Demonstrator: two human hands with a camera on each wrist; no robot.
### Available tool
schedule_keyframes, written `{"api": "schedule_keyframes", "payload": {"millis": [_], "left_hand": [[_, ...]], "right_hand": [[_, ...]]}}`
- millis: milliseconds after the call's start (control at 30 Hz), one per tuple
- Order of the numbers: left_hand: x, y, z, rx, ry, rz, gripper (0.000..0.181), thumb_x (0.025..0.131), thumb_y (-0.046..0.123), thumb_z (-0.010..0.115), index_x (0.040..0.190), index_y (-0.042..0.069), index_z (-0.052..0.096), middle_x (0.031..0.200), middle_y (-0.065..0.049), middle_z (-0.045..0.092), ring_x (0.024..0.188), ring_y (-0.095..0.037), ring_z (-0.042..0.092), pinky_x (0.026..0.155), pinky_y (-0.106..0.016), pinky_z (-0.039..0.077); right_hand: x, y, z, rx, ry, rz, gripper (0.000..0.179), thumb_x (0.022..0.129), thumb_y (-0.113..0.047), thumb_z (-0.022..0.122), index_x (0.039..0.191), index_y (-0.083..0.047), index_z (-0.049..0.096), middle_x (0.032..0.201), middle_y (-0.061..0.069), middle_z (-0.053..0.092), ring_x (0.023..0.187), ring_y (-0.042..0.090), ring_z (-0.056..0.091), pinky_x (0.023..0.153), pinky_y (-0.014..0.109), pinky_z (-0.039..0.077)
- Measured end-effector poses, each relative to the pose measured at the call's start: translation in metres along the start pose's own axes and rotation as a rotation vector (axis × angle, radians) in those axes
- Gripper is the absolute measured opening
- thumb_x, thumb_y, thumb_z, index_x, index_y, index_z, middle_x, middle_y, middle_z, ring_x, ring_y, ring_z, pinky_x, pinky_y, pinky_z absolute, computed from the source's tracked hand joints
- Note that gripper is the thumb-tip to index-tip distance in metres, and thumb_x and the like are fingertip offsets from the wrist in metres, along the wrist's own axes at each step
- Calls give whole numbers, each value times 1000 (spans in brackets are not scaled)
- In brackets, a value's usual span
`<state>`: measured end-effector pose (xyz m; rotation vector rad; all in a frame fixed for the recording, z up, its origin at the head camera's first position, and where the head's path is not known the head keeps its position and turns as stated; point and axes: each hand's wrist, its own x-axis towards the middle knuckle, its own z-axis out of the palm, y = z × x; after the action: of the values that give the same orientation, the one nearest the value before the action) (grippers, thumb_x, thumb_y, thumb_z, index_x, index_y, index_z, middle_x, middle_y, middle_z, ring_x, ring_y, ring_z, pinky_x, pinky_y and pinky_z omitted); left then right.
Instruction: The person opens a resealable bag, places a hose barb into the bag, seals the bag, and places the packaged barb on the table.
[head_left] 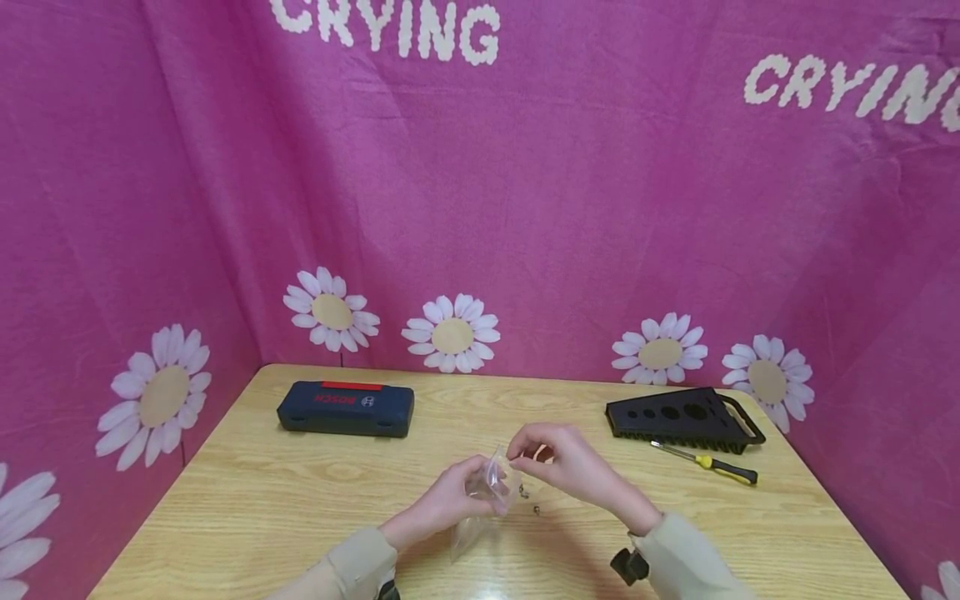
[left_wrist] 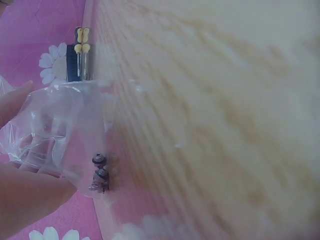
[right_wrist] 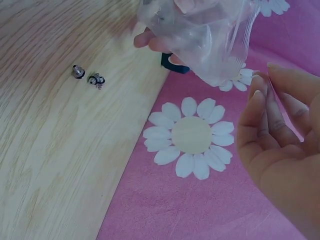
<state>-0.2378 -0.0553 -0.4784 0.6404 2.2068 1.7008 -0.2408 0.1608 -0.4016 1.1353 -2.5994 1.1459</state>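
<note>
Left hand (head_left: 444,500) curled round crinkled clear bag (head_left: 470,535) | right hand (head_left: 566,463) bent, tips close, hold unclear | knobbly metal bits (right_wrist: 95,79) lay off wooden surface's (head_left: 247,483) back edge

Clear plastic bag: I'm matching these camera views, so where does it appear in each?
Head: the bag, low, near centre, in the left hand.
Left wrist: the bag, at the left side.
Right wrist: the bag, at the top, right of centre.
Shared landmark: the small metal parts on the table.
</note>
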Motion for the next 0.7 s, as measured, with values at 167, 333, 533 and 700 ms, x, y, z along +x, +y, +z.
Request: {"api": "schedule_keyframes", "payload": {"millis": [167,333,533,700], "left_hand": [[-1,1,0,13,8,-14,35,85,11,77,116,6,61,118,-9,68,120,-25,59,106,-49,46],[-1,2,0,23,16,-28,37,84,12,78,116,7,62,120,-9,68,125,-29,58,109,-55,42],[0,1,1,26,26,-33,37,83,13,80,114,8,62,119,-8,69,127,-31,58,111,-56,41],[0,2,2,-2,16,-26,36,83,10,79,113,5,61,118,-10,69,127,-33,58,111,-54,42]], "right_hand": [[-2,2,-2,2,11,23,4,92,-14,70,94,-10,70,88,1,73,77,0,61,67,21,55],[-8,14,-4,-12,26,49,7,92,-15,69,92,-8,69,87,2,72,75,-1,60,66,21,55],[-22,38,2,-21,-26,117,5,90,-9,70,92,-5,68,83,1,70,72,-3,58,63,20,54],[-35,53,12,-40,-99,150,4,88,-5,70,89,-7,67,77,0,68,69,-6,54,60,17,49]]}}
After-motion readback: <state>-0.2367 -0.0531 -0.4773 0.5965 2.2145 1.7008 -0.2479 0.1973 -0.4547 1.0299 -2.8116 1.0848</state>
